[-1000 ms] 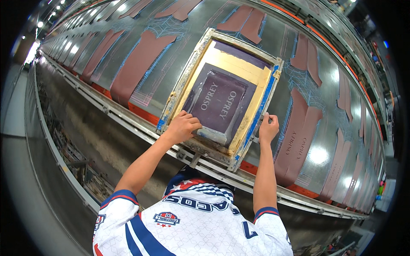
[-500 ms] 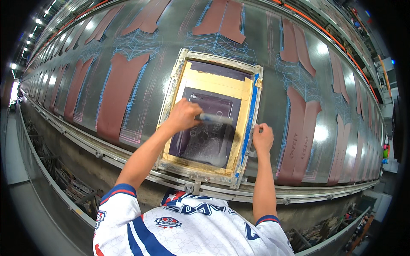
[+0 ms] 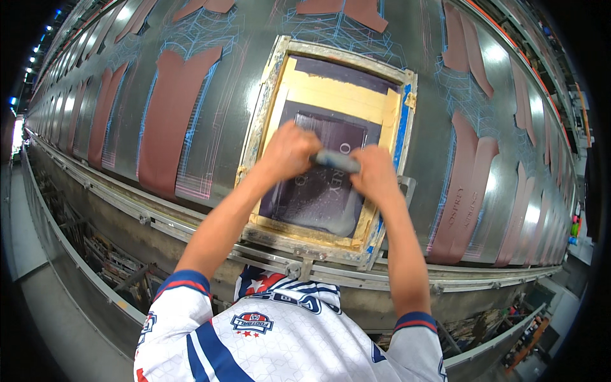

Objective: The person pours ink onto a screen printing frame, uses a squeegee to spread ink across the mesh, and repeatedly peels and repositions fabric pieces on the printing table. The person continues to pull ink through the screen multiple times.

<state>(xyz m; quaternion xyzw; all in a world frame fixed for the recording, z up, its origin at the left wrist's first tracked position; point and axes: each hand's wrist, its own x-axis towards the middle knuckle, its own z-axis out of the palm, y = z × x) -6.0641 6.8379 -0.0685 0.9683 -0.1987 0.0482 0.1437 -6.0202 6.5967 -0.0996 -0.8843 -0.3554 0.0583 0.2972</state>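
A wooden-framed printing screen [image 3: 347, 53] lies flat on the long table in front of me, its mesh [image 3: 318, 204] dark purple with pale lettering and yellow and blue tape along the edges. Over the mesh I hold a squeegee [image 3: 337, 160] crosswise. My left hand [image 3: 291, 151] is closed round its left end, slightly smeared by motion. At the other end, my right hand [image 3: 375, 173] grips it with bent fingers. Clear, wet-looking paste spreads across the lower mesh beneath my hands. The squeegee's lower edge is hidden.
Reddish-brown cut panels [image 3: 168, 121] lie in rows on the dark table [image 3: 229, 95], among blue and pink outlines. Some panels [image 3: 468, 191] at right carry printed lettering. A metal rail [image 3: 445, 280] runs along the near edge, with a metal bracket [image 3: 407, 190] beside the screen.
My right hand has left the screen's right edge and taken hold of the squeegee's right end. My left hand still holds it. The whole view has shifted slightly.
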